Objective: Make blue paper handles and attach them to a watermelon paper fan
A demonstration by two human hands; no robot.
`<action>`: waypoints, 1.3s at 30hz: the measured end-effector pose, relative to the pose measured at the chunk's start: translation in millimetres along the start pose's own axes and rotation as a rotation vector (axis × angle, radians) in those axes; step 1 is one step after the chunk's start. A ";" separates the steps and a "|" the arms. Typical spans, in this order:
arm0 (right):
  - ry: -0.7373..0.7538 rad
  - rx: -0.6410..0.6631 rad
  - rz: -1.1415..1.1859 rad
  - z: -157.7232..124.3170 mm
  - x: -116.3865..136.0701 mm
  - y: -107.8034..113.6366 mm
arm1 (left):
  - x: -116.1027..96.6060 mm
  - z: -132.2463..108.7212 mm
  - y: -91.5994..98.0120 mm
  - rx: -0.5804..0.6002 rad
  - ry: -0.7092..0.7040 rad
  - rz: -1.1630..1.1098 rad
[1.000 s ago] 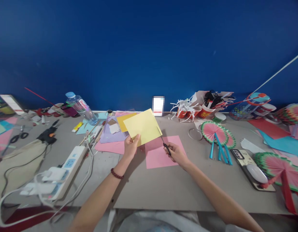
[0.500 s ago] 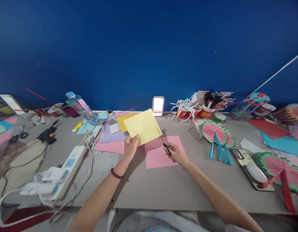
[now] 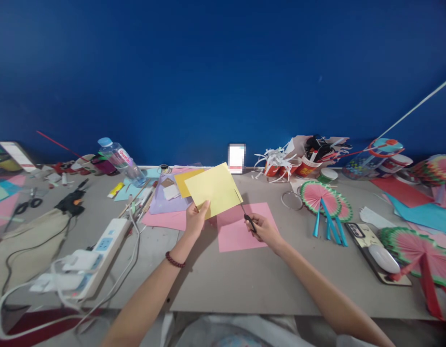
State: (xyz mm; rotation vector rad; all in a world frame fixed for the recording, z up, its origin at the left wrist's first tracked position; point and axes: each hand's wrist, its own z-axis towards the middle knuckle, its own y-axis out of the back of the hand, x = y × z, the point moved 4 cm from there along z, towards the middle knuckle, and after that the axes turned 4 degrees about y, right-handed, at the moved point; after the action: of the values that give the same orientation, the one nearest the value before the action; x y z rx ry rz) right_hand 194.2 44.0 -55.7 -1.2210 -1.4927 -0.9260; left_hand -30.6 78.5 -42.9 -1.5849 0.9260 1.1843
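Observation:
A light yellow sheet of paper (image 3: 214, 189) is held up above the table, its lower left edge pinched in my left hand (image 3: 196, 219). My right hand (image 3: 262, 227) is closed round the black handles of a pair of scissors (image 3: 250, 222). The scissor blades reach up to the sheet's right edge, near its lower right corner, where a thin cut line shows. Below lies a pink square sheet (image 3: 240, 238), partly covered by the right hand. A darker yellow sheet (image 3: 182, 181) shows behind the held one, to its left.
On the left are a white power strip (image 3: 106, 250) with cables and a plastic bottle (image 3: 125, 161). Paper cups (image 3: 305, 167) stand at the back. Pink and green paper fans (image 3: 321, 198), a phone (image 3: 367, 250) and a white mouse (image 3: 384, 259) lie to the right.

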 end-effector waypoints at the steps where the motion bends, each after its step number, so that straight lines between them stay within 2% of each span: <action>1: 0.001 0.003 0.004 0.4 -0.7 0.2 | 0.4 0.2 -0.1 0.007 0.000 -0.005; 11: 0.011 0.038 0.031 1.9 -4.2 1.2 | 3.5 2.9 0.2 0.044 0.007 -0.019; 30: 0.003 0.075 0.103 2.1 -5.3 1.4 | -0.2 -2.0 -3.2 0.030 0.028 -0.027; 34: -0.008 0.071 0.124 2.6 -7.2 2.5 | 1.8 -1.5 -3.3 0.060 0.034 -0.020; 39: 0.017 0.074 0.137 4.4 -9.1 3.1 | 5.3 -1.3 -4.3 0.151 0.041 0.009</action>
State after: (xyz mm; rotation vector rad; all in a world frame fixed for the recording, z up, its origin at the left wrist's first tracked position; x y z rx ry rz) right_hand 196.6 46.6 -65.6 -1.2418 -1.3988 -0.7819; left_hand -24.9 78.3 -46.8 -1.4904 1.0253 1.0657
